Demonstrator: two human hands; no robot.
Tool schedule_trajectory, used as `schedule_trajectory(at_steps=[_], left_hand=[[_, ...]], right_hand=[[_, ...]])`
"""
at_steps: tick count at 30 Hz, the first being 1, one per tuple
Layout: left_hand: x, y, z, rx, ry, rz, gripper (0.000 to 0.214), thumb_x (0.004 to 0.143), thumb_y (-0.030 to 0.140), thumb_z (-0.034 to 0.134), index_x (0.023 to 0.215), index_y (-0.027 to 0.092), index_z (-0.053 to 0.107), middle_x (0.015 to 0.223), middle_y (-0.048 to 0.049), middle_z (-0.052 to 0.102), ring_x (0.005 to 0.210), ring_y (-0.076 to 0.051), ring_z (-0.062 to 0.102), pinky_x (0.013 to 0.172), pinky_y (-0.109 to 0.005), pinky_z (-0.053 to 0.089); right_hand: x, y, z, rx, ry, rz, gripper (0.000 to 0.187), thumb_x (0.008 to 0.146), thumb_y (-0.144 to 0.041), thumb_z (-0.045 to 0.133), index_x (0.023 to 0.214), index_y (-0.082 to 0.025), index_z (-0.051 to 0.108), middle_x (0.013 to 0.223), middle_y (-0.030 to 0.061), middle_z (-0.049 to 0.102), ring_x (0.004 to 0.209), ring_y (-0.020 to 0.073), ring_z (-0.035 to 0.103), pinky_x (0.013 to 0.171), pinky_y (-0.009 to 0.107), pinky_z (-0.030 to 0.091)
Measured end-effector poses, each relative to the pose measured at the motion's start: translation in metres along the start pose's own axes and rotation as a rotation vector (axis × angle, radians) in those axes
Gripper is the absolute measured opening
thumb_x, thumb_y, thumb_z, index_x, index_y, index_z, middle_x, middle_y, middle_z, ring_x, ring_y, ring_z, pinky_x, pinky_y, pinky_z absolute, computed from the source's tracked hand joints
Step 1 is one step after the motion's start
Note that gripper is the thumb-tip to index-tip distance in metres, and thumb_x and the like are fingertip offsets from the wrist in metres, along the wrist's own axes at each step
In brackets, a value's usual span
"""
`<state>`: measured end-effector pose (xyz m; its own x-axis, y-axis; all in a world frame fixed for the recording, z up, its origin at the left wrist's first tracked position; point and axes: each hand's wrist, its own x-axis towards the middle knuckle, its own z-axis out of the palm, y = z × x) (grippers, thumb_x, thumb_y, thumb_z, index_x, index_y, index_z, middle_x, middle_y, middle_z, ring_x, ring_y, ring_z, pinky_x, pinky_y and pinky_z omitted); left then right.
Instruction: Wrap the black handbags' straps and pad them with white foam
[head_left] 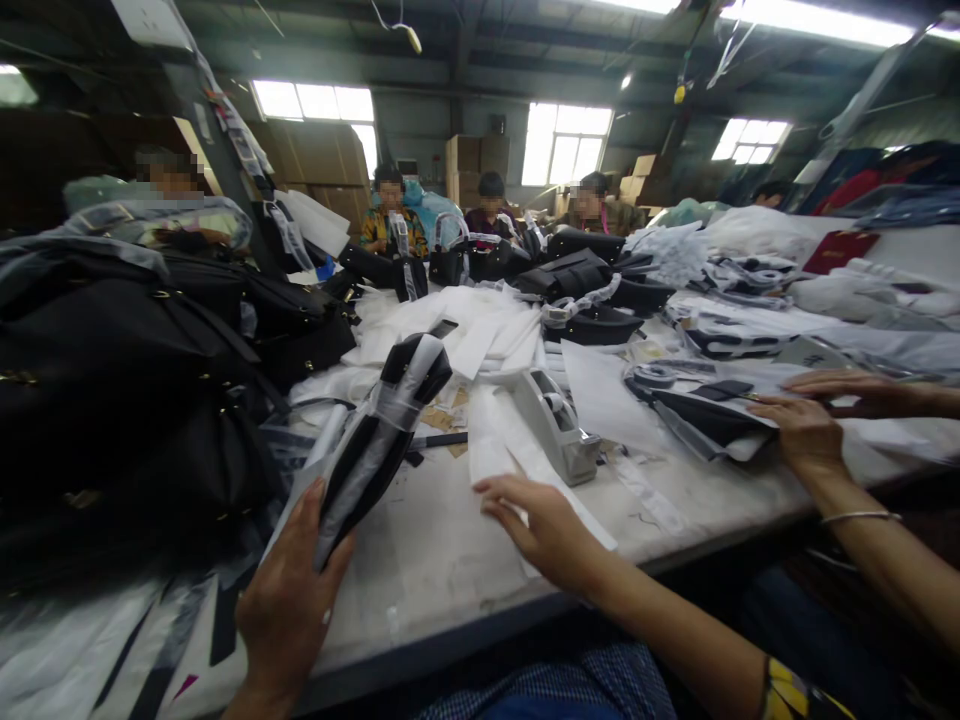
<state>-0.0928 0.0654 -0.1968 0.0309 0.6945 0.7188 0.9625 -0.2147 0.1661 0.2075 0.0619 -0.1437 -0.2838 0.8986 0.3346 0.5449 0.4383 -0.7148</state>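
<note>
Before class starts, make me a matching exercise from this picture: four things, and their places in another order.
1. Wrapped black bundle
2. Tape dispenser
3. Bracelet
4. Large black bags

A. Around a co-worker's wrist
B. Piled at the picture's left
C. In the left hand
D. On the table, beyond the right hand

Pairs: 1-C; 2-D; 3-A; 4-B

"Where's your light?"
"I get glare from white rectangular windows [577, 155], far side, and a long white ceiling light [825, 22], far right; smooth black bags [112, 430], near left, sink into blurry shadow."
</note>
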Motion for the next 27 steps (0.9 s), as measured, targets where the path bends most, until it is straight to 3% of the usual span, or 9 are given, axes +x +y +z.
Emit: schedule_trajectory(at_steps=[4,6,9,11,13,17,20,24,27], left_hand=[[0.002,0.001,-0.002,-0.010,-0.015,-0.036,0.070,0.096,0.036,0.059,0.156,0.030,0.024,0.146,-0.0062,0.054,0.117,-0.027,0.064,0.081,-0.031,0.055],[0.001,0.000,-0.002,-0.024,-0.018,-0.029,0.070,0.095,0.035,0.060,0.156,0.029,0.025,0.147,-0.0064,0.053,0.118,-0.027,0.063,0.086,-0.032,0.054],[-0.001,0.000,0.000,-0.046,0.012,0.020,0.071,0.094,0.033,0.063,0.155,0.028,0.027,0.146,-0.0069,0.054,0.118,-0.027,0.064,0.091,-0.032,0.053],[-0.002,0.001,0.001,-0.057,0.031,0.071,0.071,0.094,0.030,0.063,0.155,0.026,0.028,0.145,-0.0076,0.054,0.118,-0.026,0.063,0.095,-0.032,0.051],[-0.003,0.002,0.002,-0.068,0.043,0.126,0.069,0.094,0.028,0.063,0.155,0.023,0.030,0.144,-0.0085,0.055,0.119,-0.026,0.063,0.099,-0.032,0.050],[-0.009,0.006,0.003,-0.091,0.061,0.234,0.068,0.093,0.021,0.063,0.154,0.022,0.031,0.143,-0.0104,0.057,0.121,-0.025,0.062,0.100,-0.033,0.048],[-0.014,0.009,0.004,-0.078,0.056,0.285,0.068,0.093,0.018,0.062,0.153,0.021,0.032,0.143,-0.0120,0.056,0.123,-0.025,0.061,0.099,-0.033,0.049],[-0.016,0.012,0.006,-0.077,0.055,0.299,0.066,0.093,0.017,0.062,0.153,0.020,0.034,0.142,-0.0132,0.056,0.124,-0.025,0.060,0.099,-0.033,0.050],[-0.013,0.013,0.006,-0.082,0.085,0.302,0.065,0.093,0.016,0.063,0.152,0.019,0.035,0.140,-0.0135,0.058,0.122,-0.025,0.061,0.098,-0.033,0.051]], right_hand=[[-0.033,-0.025,0.011,0.169,-0.453,0.101,0.016,0.093,-0.028,0.063,0.101,-0.022,0.075,0.099,0.0023,0.077,0.094,0.0172,0.071,0.088,0.024,0.053],[-0.038,-0.019,0.020,0.149,-0.400,0.137,0.020,0.093,-0.033,0.063,0.105,-0.022,0.075,0.102,0.0031,0.076,0.097,0.0185,0.071,0.091,0.027,0.053],[-0.032,0.005,0.047,-0.092,-0.128,0.152,0.044,0.093,-0.035,0.063,0.133,-0.015,0.062,0.139,0.0160,0.059,0.132,0.0293,0.053,0.112,0.043,0.041],[-0.024,0.022,0.068,-0.274,-0.131,0.136,0.068,0.089,-0.043,0.067,0.144,-0.007,0.049,0.154,0.0247,0.037,0.145,0.0382,0.032,0.119,0.056,0.028],[-0.014,0.032,0.084,-0.356,-0.240,0.042,0.082,0.087,-0.054,0.066,0.149,-0.005,0.042,0.157,0.0263,0.029,0.148,0.0402,0.023,0.120,0.059,0.022],[0.009,0.032,0.093,-0.334,-0.387,-0.252,0.078,0.092,-0.065,0.052,0.153,-0.017,0.037,0.160,0.0153,0.031,0.150,0.0309,0.024,0.124,0.052,0.014],[0.018,0.027,0.091,-0.338,-0.343,-0.354,0.071,0.096,-0.060,0.049,0.153,-0.020,0.037,0.159,0.0116,0.035,0.150,0.0270,0.024,0.125,0.049,0.010],[0.007,0.035,0.090,-0.382,-0.238,-0.288,0.056,0.100,-0.049,0.047,0.145,-0.016,0.049,0.151,0.0140,0.046,0.146,0.0289,0.032,0.124,0.049,0.018],[0.003,0.046,0.087,-0.376,-0.284,-0.172,0.059,0.098,-0.052,0.049,0.147,-0.019,0.046,0.153,0.0134,0.045,0.144,0.0311,0.036,0.120,0.054,0.023]])
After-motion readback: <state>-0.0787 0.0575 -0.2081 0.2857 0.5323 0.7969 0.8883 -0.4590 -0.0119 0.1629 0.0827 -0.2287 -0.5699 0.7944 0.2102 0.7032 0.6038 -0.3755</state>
